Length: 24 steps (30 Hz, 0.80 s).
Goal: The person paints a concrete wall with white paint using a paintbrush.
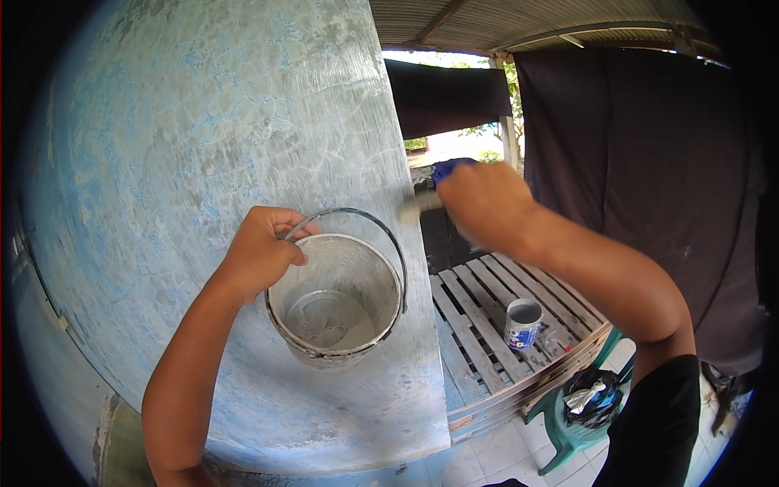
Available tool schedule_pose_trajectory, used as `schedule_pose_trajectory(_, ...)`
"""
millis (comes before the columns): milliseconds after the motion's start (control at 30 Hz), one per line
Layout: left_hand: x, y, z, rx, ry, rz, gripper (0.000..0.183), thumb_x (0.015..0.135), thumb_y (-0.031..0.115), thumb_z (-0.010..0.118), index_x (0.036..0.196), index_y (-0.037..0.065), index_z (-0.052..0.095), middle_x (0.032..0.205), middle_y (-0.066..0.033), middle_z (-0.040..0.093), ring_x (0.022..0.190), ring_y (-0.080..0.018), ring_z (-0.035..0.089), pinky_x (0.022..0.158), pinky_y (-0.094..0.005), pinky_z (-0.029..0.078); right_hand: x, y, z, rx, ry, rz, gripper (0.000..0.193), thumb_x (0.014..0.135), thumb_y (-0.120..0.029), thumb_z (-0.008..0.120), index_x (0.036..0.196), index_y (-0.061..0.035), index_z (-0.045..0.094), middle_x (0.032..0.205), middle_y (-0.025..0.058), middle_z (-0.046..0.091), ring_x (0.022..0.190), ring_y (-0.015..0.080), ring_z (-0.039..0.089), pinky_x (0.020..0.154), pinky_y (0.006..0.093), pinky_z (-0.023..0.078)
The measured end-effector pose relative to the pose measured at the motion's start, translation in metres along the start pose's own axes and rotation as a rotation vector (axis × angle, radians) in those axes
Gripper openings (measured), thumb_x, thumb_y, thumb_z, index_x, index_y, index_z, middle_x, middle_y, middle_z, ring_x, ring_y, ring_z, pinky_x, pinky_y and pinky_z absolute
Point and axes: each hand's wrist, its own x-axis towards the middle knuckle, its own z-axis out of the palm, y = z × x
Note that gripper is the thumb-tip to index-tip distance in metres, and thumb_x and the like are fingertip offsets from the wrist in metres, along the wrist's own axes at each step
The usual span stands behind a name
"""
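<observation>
My left hand [261, 253] is closed on the left rim of a paint bucket [357, 264], thumb over the edge, beside the foot of its raised wire handle. The bucket is tilted so its inside shows, with a pool of pale grey paint [337, 321] at the bottom. My right hand [487, 204], slightly blurred, grips a paintbrush [415, 208] with something blue at its handle end. The pale bristles are at the right edge of a blue wall [211, 138] streaked with grey-white; whether they touch it, I cannot tell.
To the right of the wall, a slatted wooden bench [475, 341] carries a small open can [521, 333] with a blue label. A green plastic chair [560, 430] below holds a black plastic bag [596, 410]. Dark cloth [641, 187] hangs behind, under a corrugated roof [535, 20].
</observation>
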Motion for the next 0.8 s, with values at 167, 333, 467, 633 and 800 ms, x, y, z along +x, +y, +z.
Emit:
schedule_pose_trajectory(167, -0.003, -0.01, 0.01, -0.04, -0.038, -0.047, 0.04, 0.068, -0.015, 0.067, 0.107, -0.005, 0.073, 0.103, -0.0127, 0.075, 0.088, -0.0179, 0.07, 0.079, -0.0332, 0.056, 0.012, 0.011, -0.006, -0.093, 0.282, 0.088, 0.013, 0.086, -0.01, 0.063, 0.086, -0.006, 0.075, 0.083, 0.0135, 0.074, 0.071, 0.0286, 0.075, 0.06, 0.04, 0.058)
schedule_pose_trajectory(333, -0.005, -0.022, 0.015, -0.022, -0.064, -0.042, 0.039, 0.068, -0.015, 0.067, 0.105, -0.005, 0.074, 0.102, -0.0128, 0.076, 0.088, -0.0189, 0.07, 0.079, -0.0337, 0.056, -0.032, -0.016, 0.051, -0.081, 0.067, 0.014, 0.009, 0.084, -0.008, 0.066, 0.082, -0.0072, 0.075, 0.084, 0.0129, 0.075, 0.075, 0.0268, 0.076, 0.061, 0.0376, 0.061)
schedule_pose_trajectory(467, -0.006, -0.026, 0.014, -0.012, -0.047, -0.047, 0.04, 0.068, -0.015, 0.067, 0.105, -0.005, 0.074, 0.102, -0.0133, 0.076, 0.088, -0.02, 0.071, 0.08, -0.0341, 0.057, -0.065, -0.035, 0.06, 0.067, -0.377, -0.135, 0.012, 0.084, -0.007, 0.066, 0.088, -0.0077, 0.077, 0.091, 0.0141, 0.076, 0.087, 0.0288, 0.077, 0.071, 0.0387, 0.061)
schedule_pose_trajectory(633, -0.006, -0.024, 0.008, -0.003, -0.051, -0.055, 0.04, 0.068, -0.016, 0.066, 0.106, -0.004, 0.075, 0.103, -0.0145, 0.075, 0.09, -0.0203, 0.07, 0.081, -0.0344, 0.057, -0.033, -0.024, 0.018, 0.072, -0.193, -0.109, 0.012, 0.083, -0.007, 0.066, 0.088, -0.0062, 0.077, 0.09, 0.0161, 0.075, 0.086, 0.0319, 0.076, 0.073, 0.0409, 0.061)
schedule_pose_trajectory(800, -0.005, -0.005, -0.006, 0.017, -0.031, -0.053, 0.04, 0.069, -0.016, 0.066, 0.105, -0.004, 0.075, 0.101, -0.0148, 0.074, 0.09, -0.0208, 0.07, 0.079, -0.0344, 0.057, 0.048, 0.014, -0.048, -0.111, 0.179, -0.001, 0.011, 0.082, -0.009, 0.068, 0.088, -0.0058, 0.077, 0.088, 0.0166, 0.075, 0.083, 0.0336, 0.076, 0.071, 0.0437, 0.061)
